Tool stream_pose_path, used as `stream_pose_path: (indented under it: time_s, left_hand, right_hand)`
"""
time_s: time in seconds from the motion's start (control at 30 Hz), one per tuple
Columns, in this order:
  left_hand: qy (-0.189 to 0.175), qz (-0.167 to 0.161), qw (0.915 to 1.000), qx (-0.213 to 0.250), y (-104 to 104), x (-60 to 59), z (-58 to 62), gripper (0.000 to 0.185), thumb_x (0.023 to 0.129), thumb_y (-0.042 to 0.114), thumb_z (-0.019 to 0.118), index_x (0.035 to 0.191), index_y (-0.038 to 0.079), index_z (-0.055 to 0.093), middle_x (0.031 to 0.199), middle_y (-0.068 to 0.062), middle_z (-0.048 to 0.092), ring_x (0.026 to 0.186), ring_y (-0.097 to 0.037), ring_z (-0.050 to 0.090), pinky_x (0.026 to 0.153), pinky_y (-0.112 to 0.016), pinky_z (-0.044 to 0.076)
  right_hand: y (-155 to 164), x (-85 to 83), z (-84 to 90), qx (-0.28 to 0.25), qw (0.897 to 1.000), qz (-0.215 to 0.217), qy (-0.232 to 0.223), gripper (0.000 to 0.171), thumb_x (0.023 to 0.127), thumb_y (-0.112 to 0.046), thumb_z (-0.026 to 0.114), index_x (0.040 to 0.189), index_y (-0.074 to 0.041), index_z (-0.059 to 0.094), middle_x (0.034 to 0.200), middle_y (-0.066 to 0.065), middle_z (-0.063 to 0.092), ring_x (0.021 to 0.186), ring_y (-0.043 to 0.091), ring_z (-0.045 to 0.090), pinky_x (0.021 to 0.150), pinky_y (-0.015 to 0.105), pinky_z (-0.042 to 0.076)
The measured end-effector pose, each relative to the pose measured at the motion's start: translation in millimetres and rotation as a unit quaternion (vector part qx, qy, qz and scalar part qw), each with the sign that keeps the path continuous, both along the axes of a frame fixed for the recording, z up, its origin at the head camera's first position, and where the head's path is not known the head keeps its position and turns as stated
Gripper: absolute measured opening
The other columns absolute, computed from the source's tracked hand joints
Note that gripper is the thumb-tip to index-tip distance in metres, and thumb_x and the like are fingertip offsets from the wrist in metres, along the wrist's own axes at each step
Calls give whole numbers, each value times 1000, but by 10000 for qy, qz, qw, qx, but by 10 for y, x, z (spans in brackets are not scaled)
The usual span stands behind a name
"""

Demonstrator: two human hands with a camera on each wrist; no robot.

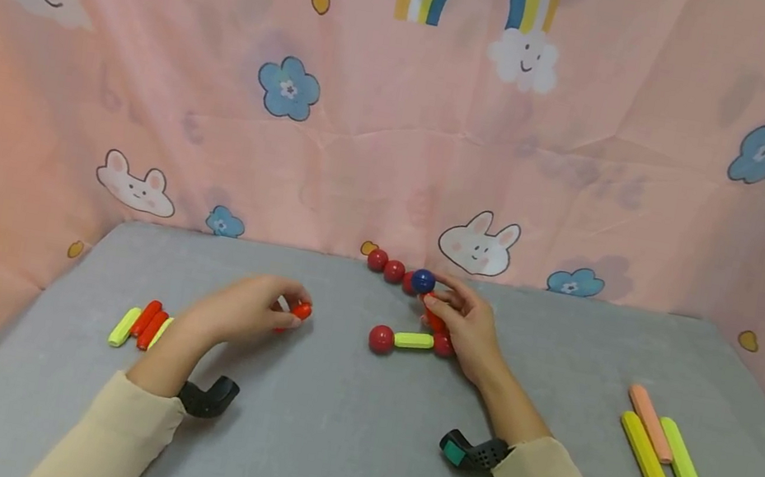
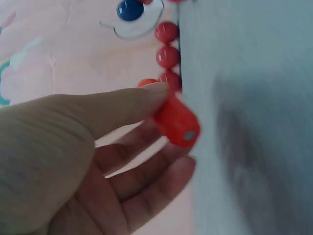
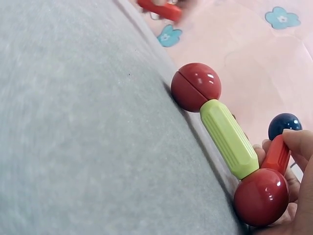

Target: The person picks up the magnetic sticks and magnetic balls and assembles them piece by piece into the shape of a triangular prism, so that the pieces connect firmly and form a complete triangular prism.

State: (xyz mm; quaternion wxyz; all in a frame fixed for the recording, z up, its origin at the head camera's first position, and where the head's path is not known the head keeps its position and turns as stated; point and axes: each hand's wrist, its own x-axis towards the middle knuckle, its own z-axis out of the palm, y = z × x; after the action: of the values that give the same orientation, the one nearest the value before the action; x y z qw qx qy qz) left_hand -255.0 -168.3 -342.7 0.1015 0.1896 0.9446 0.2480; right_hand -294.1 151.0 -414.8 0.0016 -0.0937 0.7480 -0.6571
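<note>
My left hand (image 1: pixel 262 309) pinches a short red rod (image 1: pixel 299 311) just above the grey table; the left wrist view shows the red rod (image 2: pixel 175 120) between thumb and fingers, its metal end facing out. My right hand (image 1: pixel 462 326) grips a red rod (image 3: pixel 277 154) topped by a blue ball (image 1: pixel 423 281). That rod joins a red ball (image 3: pixel 261 197), a yellow-green rod (image 1: pixel 414 341) and another red ball (image 1: pixel 381 339) lying on the table.
Loose red balls (image 1: pixel 386 266) lie by the back wall. Red and yellow-green rods (image 1: pixel 142 324) lie at the left. Long yellow and peach rods (image 1: pixel 663 446) lie at the right. Pink cloth walls surround the grey table (image 1: pixel 322 429).
</note>
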Motion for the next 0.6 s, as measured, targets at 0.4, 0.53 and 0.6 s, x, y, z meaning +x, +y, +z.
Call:
stream_pose_path:
  time_s: [0.4, 0.53, 0.6]
  left_hand:
    - [248, 106, 9931, 1140, 592, -200, 150, 28, 92, 17, 72, 120, 15, 71, 109, -5, 73, 96, -22, 69, 84, -34, 59]
    - [99, 458, 9783, 2017, 780, -233, 125, 30, 92, 16, 74, 122, 13, 70, 111, -9, 73, 94, -24, 72, 80, -34, 61]
    - [3, 582, 9658, 2527, 859, -250, 87, 33, 92, 14, 73, 124, 9, 68, 113, -12, 72, 92, -24, 73, 79, -34, 62]
  right_hand:
    - [-32, 0, -29, 33, 10000, 5, -17, 45, 101, -14, 60, 146, -10, 52, 127, 28, 65, 81, 7, 70, 82, 18, 58]
    - [-25, -4, -28, 90, 9999, -63, 29, 45, 101, -14, 60, 145, -9, 53, 126, 28, 65, 81, 7, 70, 81, 18, 58]
    - [-24, -7, -25, 104, 9999, -50, 18, 45, 101, -15, 61, 145, -9, 53, 127, 28, 65, 82, 6, 70, 81, 18, 58]
